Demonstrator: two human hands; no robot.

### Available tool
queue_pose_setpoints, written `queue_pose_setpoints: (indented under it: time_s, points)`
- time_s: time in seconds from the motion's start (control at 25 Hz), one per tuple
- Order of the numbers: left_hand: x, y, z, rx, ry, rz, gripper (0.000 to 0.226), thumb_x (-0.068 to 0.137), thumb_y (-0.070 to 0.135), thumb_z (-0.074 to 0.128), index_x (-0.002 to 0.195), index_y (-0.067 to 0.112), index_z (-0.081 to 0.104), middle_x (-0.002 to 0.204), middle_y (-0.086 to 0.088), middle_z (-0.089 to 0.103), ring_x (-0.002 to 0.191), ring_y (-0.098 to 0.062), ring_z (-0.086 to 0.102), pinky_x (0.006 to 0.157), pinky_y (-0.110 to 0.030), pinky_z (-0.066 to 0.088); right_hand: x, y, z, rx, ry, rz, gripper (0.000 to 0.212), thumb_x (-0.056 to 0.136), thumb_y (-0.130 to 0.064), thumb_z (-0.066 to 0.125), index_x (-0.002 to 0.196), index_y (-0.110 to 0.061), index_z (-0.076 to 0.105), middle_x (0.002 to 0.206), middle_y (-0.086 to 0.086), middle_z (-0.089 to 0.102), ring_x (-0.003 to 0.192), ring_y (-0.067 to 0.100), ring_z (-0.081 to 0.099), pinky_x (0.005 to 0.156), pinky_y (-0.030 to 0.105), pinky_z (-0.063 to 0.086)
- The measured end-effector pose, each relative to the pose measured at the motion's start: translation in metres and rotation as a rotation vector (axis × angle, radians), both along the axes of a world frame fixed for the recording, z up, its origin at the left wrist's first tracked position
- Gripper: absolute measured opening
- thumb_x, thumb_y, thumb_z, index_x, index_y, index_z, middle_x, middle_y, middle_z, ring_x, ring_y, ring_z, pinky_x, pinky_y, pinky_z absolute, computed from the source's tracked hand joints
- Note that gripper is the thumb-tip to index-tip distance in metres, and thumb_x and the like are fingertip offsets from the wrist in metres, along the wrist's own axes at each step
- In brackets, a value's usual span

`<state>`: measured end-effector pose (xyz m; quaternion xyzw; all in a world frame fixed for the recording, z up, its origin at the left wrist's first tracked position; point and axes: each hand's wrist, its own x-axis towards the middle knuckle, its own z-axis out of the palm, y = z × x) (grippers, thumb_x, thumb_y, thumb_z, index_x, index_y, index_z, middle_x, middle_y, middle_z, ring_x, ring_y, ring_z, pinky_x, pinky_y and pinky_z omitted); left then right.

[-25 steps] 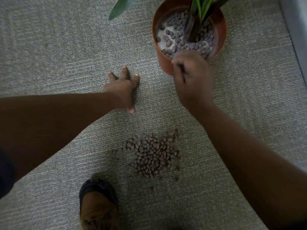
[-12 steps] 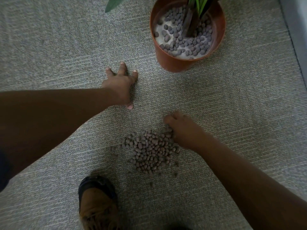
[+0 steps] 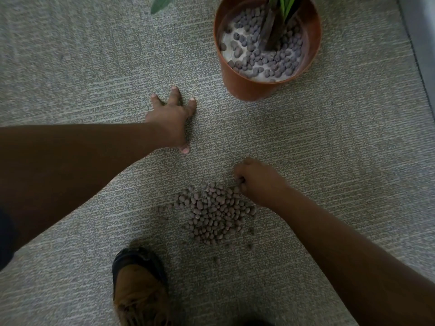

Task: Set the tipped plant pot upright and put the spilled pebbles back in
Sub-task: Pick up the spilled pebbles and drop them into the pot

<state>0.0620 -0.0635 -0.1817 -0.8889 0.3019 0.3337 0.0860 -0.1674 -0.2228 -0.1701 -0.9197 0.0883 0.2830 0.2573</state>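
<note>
An orange plant pot stands upright on the carpet at the top right, with brown pebbles on white filling around a dark green plant stem. A heap of spilled pebbles lies on the carpet in the lower middle. My right hand sits at the heap's upper right edge, its fingers curled down around a few pebbles. My left hand presses flat on the carpet with fingers spread, left of the pot and above the heap.
Grey carpet covers the floor. A brown shoe with a dark toe stands just below and left of the heap. A green leaf pokes in at the top. A pale wall or skirting edge runs down the right side.
My right hand left the pot's rim, came down to the heap's upper right edge and curled its fingers into the pebbles. My left hand stayed flat on the carpet.
</note>
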Motion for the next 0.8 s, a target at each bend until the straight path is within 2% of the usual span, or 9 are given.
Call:
queue_pose_setpoints:
  time_s: [0.12, 0.24, 0.36, 0.48, 0.56, 0.64, 0.72, 0.8]
  points:
    - [0.0, 0.0, -0.001, 0.003, 0.001, 0.001, 0.141, 0.049, 0.042, 0.098, 0.154, 0.047, 0.004, 0.167, -0.005, -0.015, 0.144, -0.06, -0.007, 0.1, -0.076, 0.035, 0.005, 0.001, -0.001, -0.015, -0.03, -0.019, 0.009, 0.085, -0.017, 0.065, 0.093, -0.018, 0.061, 0.101, 0.005, 0.055, 0.093, 0.029, 0.059, 0.076, 0.035, 0.05]
    - [0.001, 0.0, -0.002, -0.005, 0.009, 0.008, 0.141, 0.049, 0.041, 0.098, 0.154, 0.047, 0.004, 0.167, -0.005, -0.016, 0.144, -0.06, -0.008, 0.1, -0.076, 0.033, 0.011, 0.0, -0.002, -0.029, -0.05, -0.032, 0.01, 0.082, -0.01, 0.06, 0.084, -0.019, 0.057, 0.096, 0.006, 0.059, 0.09, 0.028, 0.059, 0.076, 0.037, 0.052]
    - [0.002, 0.001, -0.003, -0.007, 0.011, 0.005, 0.141, 0.049, 0.041, 0.098, 0.154, 0.047, 0.004, 0.167, -0.005, -0.016, 0.144, -0.06, -0.008, 0.099, -0.076, 0.034, 0.015, 0.0, -0.001, -0.03, -0.057, -0.043, 0.008, 0.083, -0.008, 0.057, 0.086, -0.015, 0.06, 0.092, 0.006, 0.061, 0.087, 0.028, 0.06, 0.075, 0.038, 0.052]
    - [0.002, 0.001, -0.005, -0.007, 0.004, -0.001, 0.142, 0.047, 0.043, 0.098, 0.153, 0.048, 0.004, 0.167, -0.005, -0.015, 0.144, -0.061, -0.007, 0.097, -0.076, 0.036, 0.021, 0.002, 0.011, 0.043, -0.104, -0.106, 0.005, 0.083, -0.008, 0.062, 0.085, -0.012, 0.063, 0.081, 0.001, 0.061, 0.08, 0.023, 0.06, 0.068, 0.032, 0.045]
    - [0.002, 0.001, -0.008, -0.007, -0.004, -0.006, 0.144, 0.045, 0.046, 0.098, 0.153, 0.048, 0.003, 0.167, -0.006, -0.015, 0.144, -0.061, -0.006, 0.097, -0.075, 0.037, 0.034, 0.001, 0.035, 0.14, -0.254, -0.211, 0.005, 0.082, -0.008, 0.067, 0.081, -0.012, 0.065, 0.069, -0.002, 0.059, 0.067, 0.018, 0.056, 0.061, 0.03, 0.04]
    - [0.003, 0.002, -0.009, -0.006, -0.009, -0.009, 0.145, 0.044, 0.046, 0.098, 0.152, 0.048, 0.002, 0.167, -0.006, -0.015, 0.144, -0.061, -0.006, 0.098, -0.075, 0.037, 0.057, -0.002, 0.064, 0.184, -0.526, -0.314, 0.007, 0.083, -0.013, 0.067, 0.078, -0.015, 0.063, 0.061, 0.0, 0.057, 0.057, 0.015, 0.053, 0.057, 0.03, 0.043]
    - [0.003, 0.002, -0.01, -0.012, 0.001, -0.007, 0.145, 0.044, 0.045, 0.098, 0.152, 0.048, 0.002, 0.167, -0.006, -0.015, 0.143, -0.062, -0.007, 0.098, -0.076, 0.036, 0.083, -0.01, 0.092, 0.18, -0.803, -0.399, 0.007, 0.086, -0.015, 0.066, 0.079, -0.015, 0.063, 0.059, 0.001, 0.054, 0.052, 0.014, 0.049, 0.052, 0.024, 0.04]
    - [0.003, 0.002, -0.01, -0.014, 0.0, -0.006, 0.146, 0.044, 0.045, 0.098, 0.153, 0.048, 0.002, 0.167, -0.006, -0.015, 0.143, -0.062, -0.007, 0.098, -0.077, 0.035, 0.111, -0.023, 0.106, 0.168, -0.971, -0.454, 0.006, 0.088, -0.014, 0.065, 0.083, -0.012, 0.065, 0.061, 0.002, 0.056, 0.051, 0.012, 0.05, 0.052, 0.026, 0.043]
